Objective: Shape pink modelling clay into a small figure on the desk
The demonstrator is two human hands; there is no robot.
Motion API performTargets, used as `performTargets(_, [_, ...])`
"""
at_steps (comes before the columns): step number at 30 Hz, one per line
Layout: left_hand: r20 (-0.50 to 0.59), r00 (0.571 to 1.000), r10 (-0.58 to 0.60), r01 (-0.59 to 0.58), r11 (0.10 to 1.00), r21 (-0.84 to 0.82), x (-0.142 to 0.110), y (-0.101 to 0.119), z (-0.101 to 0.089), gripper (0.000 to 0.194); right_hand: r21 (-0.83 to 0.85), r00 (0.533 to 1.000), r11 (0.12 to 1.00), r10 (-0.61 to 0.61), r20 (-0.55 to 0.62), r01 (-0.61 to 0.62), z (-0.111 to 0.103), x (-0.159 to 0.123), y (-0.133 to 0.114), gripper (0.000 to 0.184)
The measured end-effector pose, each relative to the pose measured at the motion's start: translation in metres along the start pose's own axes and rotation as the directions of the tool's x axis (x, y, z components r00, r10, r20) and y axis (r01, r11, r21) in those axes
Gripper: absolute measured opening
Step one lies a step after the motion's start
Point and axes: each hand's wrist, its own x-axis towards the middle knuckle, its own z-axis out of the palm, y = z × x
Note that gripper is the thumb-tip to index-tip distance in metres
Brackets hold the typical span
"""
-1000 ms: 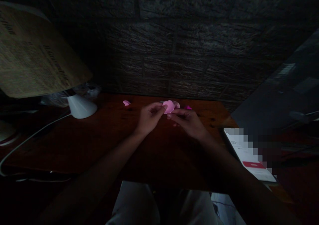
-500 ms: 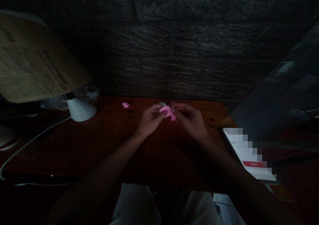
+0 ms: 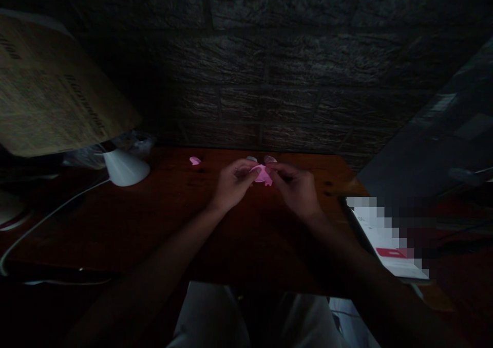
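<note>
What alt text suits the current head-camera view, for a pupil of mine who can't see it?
A left hand and a right hand pinch a pink piece between them at a dim wooden table. To the left lie a pink scrap and a white lamp base; to the right, a lit screen. Behind is a dark block wall.

The left hand [image 3: 232,186] and right hand [image 3: 299,188] pinch 1 pink piece [image 3: 262,174] between them over the table [image 3: 164,199]. 1 pink scrap [image 3: 194,160] lies between the left hand and the lamp [image 3: 73,98]. A lit screen [image 3: 385,240] sits right; a dark wall [image 3: 292,62] stands behind.
</note>
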Motion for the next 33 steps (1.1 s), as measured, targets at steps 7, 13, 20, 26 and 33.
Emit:
performTargets(7, [-0.06,0.998,-0.001,0.002,1.0,0.013,0.0005,-0.0032,-0.0006,0.026,-0.024,0.999,0.999,0.03,-0.034,-0.031,0.0046,-0.0035,-0.0017,0.018])
performTargets(13, [-0.051,0.998,0.043,-0.041,0.999,0.027,-0.0002,-0.0026,-0.0001,0.017,-0.054,1.0,0.999,-0.007,-0.005,0.006,0.0033,-0.0038,-0.0045,0.018])
performTargets(20, [-0.04,0.998,0.049,-0.047,0.998,0.047,-0.0015,-0.002,0.0003,0.017,-0.06,0.996,0.994,-0.092,-0.002,0.091,0.0027,-0.0017,-0.0043,0.02])
performTargets(26, [-0.03,0.996,0.081,-0.079,0.994,0.078,-0.0018,-0.0019,-0.0006,0.017,-0.087,0.992,0.989,-0.124,-0.001,0.124,0.0017,-0.0011,-0.0079,0.018])
performTargets(33, [0.043,0.994,0.103,-0.107,0.99,0.094,-0.0043,-0.002,0.0,0.015,-0.055,0.998,0.997,-0.056,-0.021,0.055,0.0017,-0.0024,-0.0055,0.016])
